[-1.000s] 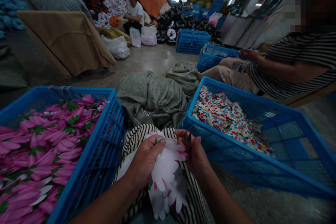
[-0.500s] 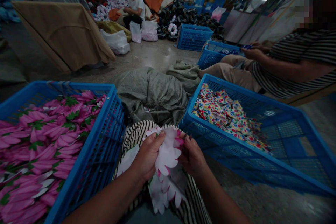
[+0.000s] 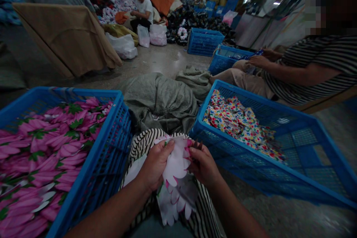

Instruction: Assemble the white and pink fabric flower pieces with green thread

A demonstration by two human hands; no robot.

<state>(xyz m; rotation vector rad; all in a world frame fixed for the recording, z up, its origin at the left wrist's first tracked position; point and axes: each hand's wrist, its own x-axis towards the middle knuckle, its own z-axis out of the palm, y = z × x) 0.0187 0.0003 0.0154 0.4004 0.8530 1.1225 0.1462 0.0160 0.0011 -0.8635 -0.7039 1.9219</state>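
The left hand (image 3: 156, 165) is closed in a narrow pinch, thumb on top, on a white petal-edged fabric flower cutout (image 3: 175, 165) with pink-tinged tips. The right hand (image 3: 203, 167) is curled close around small dark-bladed scissors (image 3: 197, 146), their points rising just beside the cutout's pink-edged rim, and its fingertips touch that rim. More of the white cutout hangs below the hands over a black-and-white striped cloth (image 3: 142, 148) on the person's lap.

To the left stands a blue plastic mesh crate (image 3: 83, 90) piled with pink-and-green flower-printed fabric pieces (image 3: 55, 145). To the right, a matching blue crate (image 3: 208, 104) holds multicoloured spotted fabric scraps (image 3: 240, 126). A grey-green woven sack (image 3: 164, 104) lies between them on the concrete floor (image 3: 167, 59).

A co-worker in a striped shirt (image 3: 312, 70) sits at right, and a person in a white T-shirt (image 3: 143, 9) sits farther off among heaped bags.
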